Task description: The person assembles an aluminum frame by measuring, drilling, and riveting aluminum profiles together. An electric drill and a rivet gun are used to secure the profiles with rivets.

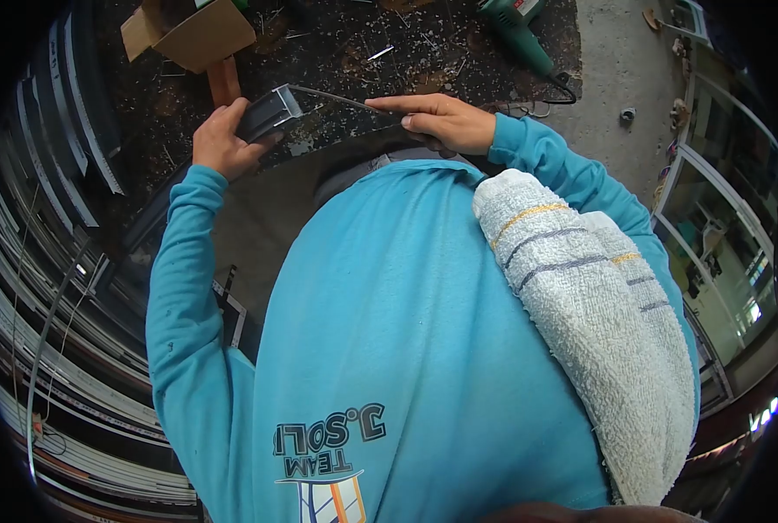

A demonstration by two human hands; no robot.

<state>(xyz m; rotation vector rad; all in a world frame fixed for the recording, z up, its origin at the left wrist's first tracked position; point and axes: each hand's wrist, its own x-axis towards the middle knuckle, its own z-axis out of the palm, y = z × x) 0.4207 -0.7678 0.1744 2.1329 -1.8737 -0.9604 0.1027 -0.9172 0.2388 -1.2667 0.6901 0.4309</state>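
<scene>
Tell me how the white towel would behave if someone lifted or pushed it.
The white towel would likely be floppy, since it drapes in a soft fold over the blue shirt. Its rough, looped texture suggests it wouldn't be slippery in a hand. No fastening is visible, so a push might shift it.

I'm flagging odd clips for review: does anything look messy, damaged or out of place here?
The dark work surface looks untidy: pale debris is strewn over it, and brownish patches discolour it. No damage is clear on the dark profile in the left hand.
</scene>
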